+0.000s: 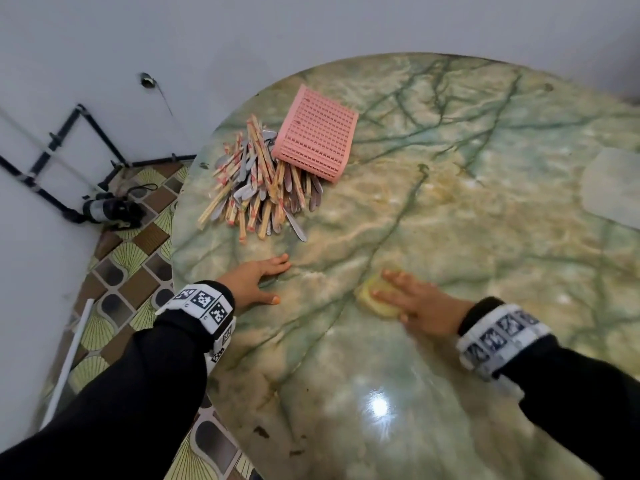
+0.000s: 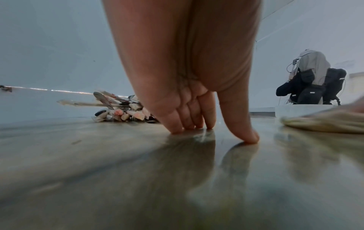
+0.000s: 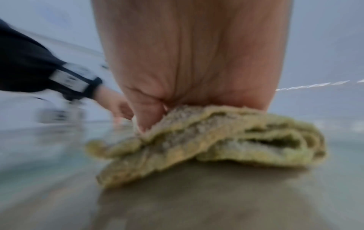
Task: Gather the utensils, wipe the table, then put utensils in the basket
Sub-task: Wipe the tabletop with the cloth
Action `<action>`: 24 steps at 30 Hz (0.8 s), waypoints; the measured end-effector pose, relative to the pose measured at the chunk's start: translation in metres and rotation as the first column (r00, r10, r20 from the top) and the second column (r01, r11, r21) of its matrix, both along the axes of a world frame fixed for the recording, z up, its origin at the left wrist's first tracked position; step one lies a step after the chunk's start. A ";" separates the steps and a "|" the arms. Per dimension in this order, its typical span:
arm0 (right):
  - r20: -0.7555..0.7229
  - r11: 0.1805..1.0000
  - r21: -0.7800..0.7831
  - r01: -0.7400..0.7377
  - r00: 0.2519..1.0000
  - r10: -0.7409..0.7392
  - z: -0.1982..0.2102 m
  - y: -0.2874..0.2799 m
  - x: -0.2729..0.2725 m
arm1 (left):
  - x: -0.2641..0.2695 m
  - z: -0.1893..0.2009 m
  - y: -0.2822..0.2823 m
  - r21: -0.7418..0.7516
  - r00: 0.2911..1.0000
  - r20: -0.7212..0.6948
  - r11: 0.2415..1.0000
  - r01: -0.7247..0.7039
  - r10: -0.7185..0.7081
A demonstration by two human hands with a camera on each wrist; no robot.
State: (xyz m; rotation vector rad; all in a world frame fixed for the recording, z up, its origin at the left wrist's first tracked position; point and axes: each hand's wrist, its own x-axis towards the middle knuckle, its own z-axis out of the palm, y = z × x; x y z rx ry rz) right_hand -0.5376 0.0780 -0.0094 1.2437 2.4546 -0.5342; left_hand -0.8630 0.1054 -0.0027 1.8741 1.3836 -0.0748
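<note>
A heap of wrapped chopsticks and metal spoons [image 1: 259,181] lies at the far left of the round green marble table [image 1: 450,202]. The pink slatted basket [image 1: 315,133] lies tipped over against the heap's far side. My left hand [image 1: 273,280] rests flat on the bare tabletop just in front of the heap, with straight fingers and nothing in it; the left wrist view shows the fingertips [image 2: 189,124] pressing the surface and the heap [image 2: 122,109] behind them. My right hand [image 1: 382,284] presses flat on a folded yellow cloth [image 1: 374,303] [image 3: 216,140] on the table to the right.
The table's left edge [image 1: 173,237] drops to a patterned tile floor with black pipes and a small pump [image 1: 110,209]. A pale translucent sheet [image 1: 609,185] lies at the table's right side. Dark bags on a seat [image 2: 313,82] stand beyond the table.
</note>
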 end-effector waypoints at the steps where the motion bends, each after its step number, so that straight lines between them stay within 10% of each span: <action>1: 0.050 0.992 0.021 0.124 0.991 -0.125 -0.004 0.015 0.001 | -0.002 0.001 0.000 0.004 1.000 -0.004 1.000 -0.009 0.009; 7: -0.067 0.938 -0.028 0.345 0.936 -0.346 -0.005 0.037 -0.110 | -0.051 0.012 -0.010 0.105 0.972 -0.149 0.981 -0.165 0.180; 13: -0.093 0.972 0.171 -0.159 0.980 0.176 -0.022 -0.060 -0.236 | -0.090 0.014 -0.019 0.063 0.964 -0.185 0.981 -0.182 0.191; 16: -0.042 0.932 -0.114 -0.343 0.939 0.340 -0.006 -0.093 -0.199 | -0.092 0.015 -0.019 0.054 0.971 -0.163 0.985 -0.166 0.173; 21: -0.008 0.989 -0.114 0.091 0.996 -0.093 0.008 -0.027 -0.091 | -0.083 0.016 -0.021 0.085 0.976 -0.200 0.994 -0.070 0.086; 24: 0.034 0.900 -0.022 0.435 0.900 -0.434 0.014 0.040 -0.042 | -0.064 0.020 -0.017 0.100 0.976 -0.219 0.994 0.046 -0.023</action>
